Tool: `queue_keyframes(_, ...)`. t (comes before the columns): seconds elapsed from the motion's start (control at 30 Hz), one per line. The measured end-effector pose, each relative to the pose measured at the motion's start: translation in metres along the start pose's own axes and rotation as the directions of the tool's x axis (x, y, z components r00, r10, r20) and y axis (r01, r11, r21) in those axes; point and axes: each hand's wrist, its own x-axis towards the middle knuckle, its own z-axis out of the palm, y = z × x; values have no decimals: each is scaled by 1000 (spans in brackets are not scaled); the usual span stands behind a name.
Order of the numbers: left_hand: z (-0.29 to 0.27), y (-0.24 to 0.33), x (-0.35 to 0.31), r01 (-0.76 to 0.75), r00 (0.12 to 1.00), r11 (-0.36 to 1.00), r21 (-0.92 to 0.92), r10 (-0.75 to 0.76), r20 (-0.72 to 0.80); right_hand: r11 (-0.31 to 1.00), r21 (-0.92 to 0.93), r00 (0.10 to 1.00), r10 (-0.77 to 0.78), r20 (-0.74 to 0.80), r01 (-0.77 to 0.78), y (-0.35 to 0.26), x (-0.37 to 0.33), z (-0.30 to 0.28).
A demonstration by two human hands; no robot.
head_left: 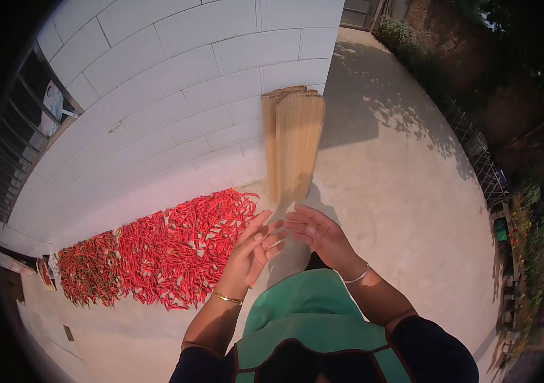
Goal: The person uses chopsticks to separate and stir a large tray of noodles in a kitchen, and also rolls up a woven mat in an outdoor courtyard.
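Note:
My left hand [254, 251] is raised in front of my body, its fingers apart and slightly bent, with a gold-coloured band at the wrist. Close beside it is my right hand [323, 237], palm turned inward and fingers stretched out, with a silver-coloured bangle on that wrist. Neither hand holds anything. Just beyond the fingertips stands a tall, straw-coloured rolled mat [297, 140], upright by the wall's corner. Many red chilli peppers [176, 249] lie spread on the ground to the left of my left hand. A green apron [310, 300] covers my front.
A white block wall [214, 89] runs along the far left side, with a barred window [23, 127]. A basket [46, 273] sits at the far end of the chillies. Pale concrete ground [406, 210] stretches to the right, toward plants [530, 249] and a fence [476, 153].

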Motion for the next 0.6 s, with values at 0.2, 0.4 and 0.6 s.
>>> queue_keyframes(0.2, -27, 9, 233, -60, 956, 736, 674, 236, -173, 938, -337, 979, -139, -147, 83, -58, 164, -142)
queue_keyframes(0.4, -97, 17, 408, 200, 752, 359, 912, 540, -378, 515, -856, 884, -380, -274, -44, -94, 332, -267)
queue_keyframes(0.6, -136, 6, 483, 56, 651, 268, 962, 721, -239, 409, -906, 859, -498, -121, 110, -68, 410, -297)
